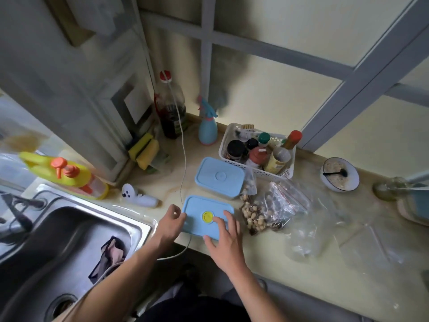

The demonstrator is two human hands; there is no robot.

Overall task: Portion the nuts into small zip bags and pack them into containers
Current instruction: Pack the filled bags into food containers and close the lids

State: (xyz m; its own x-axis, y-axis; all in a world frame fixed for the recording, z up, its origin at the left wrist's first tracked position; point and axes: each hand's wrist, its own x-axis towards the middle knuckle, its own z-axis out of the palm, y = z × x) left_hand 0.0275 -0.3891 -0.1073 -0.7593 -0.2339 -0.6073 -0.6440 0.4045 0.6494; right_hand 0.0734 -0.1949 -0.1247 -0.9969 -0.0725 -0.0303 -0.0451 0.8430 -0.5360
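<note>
Head view: the right hand (224,240) lies with fingers spread flat on a blue lidded container (204,217) at the tabletop (267,259) edge; the left hand (170,223), fingers loosely curled, touches its left rim. Zip bags of nuts (255,216) lie just right; a 2nd blue container (219,177) sits behind.

Two blue containers (219,177) (207,217), two hands (170,223) (224,242), one basket (256,152), one bowl (340,174).
</note>
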